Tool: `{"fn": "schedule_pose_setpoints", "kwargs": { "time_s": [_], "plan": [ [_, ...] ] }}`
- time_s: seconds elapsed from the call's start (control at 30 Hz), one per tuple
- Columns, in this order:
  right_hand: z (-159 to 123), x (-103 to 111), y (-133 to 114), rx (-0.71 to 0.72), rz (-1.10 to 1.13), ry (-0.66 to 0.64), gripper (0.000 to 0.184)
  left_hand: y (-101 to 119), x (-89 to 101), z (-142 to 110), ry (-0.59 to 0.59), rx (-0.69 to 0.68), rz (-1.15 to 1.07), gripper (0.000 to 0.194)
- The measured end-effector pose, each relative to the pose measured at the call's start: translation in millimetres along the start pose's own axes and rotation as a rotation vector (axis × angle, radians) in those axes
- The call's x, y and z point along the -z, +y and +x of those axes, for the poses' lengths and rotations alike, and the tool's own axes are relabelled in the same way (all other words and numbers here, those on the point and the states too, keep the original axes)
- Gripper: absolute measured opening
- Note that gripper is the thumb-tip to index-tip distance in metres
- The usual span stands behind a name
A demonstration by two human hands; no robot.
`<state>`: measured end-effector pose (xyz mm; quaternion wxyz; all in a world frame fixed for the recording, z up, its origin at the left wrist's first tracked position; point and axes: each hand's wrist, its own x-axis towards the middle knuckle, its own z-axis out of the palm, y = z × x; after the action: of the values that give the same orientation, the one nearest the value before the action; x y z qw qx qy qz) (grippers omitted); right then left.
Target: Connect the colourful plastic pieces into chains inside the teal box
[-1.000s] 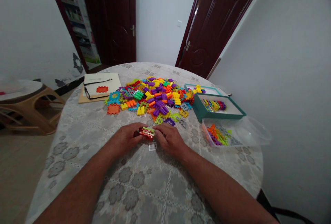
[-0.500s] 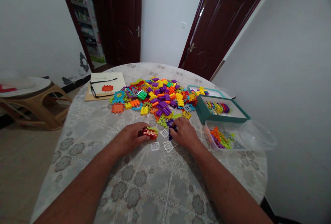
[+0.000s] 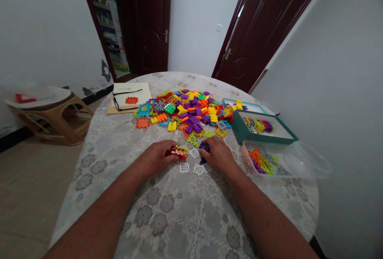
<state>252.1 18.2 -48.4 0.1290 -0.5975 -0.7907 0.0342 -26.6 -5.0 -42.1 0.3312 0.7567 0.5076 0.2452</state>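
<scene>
My left hand (image 3: pixel 160 155) is closed round a small joined block of red and yellow-green interlocking plastic pieces (image 3: pixel 179 152). Facing it, my right hand (image 3: pixel 220 154) pinches a dark purple building piece (image 3: pixel 203 152), partly covered by the fingers. Between the hands lies a white window-shaped piece (image 3: pixel 194 153). Nearer to me are another white window piece (image 3: pixel 184 167) and a small overlapping group of white window pieces (image 3: pixel 198 170). Just beyond the hands spreads a heap of coloured plastic building pieces (image 3: pixel 194 111).
On the right stand a green-edged box (image 3: pixel 239 128) of beads and a clear plastic container (image 3: pixel 287 167) with coloured pieces. At the back left, a black cord and an orange piece (image 3: pixel 131 100) lie on a pale board (image 3: pixel 143 91). A patterned cloth (image 3: pixel 185 211) covers the table.
The whole view has shifted, so everything appears slightly farther right. The purple piece in my right hand shows a little more of its face. Both hands keep their holds.
</scene>
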Motion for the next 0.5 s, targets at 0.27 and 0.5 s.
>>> {"fn": "schedule_pose_setpoints", "kwargs": {
  "time_s": [0.27,0.5],
  "plan": [
    [12.4,-9.0,13.9,-0.050,-0.014,0.140,0.033,0.7,-1.7,-0.8,0.026,0.002,-0.010,0.029],
    [6.5,-0.9,1.7,0.081,0.405,0.338,0.028,-2.2,-3.1,-1.5,0.053,-0.044,-0.012,0.029]
  ]
}}
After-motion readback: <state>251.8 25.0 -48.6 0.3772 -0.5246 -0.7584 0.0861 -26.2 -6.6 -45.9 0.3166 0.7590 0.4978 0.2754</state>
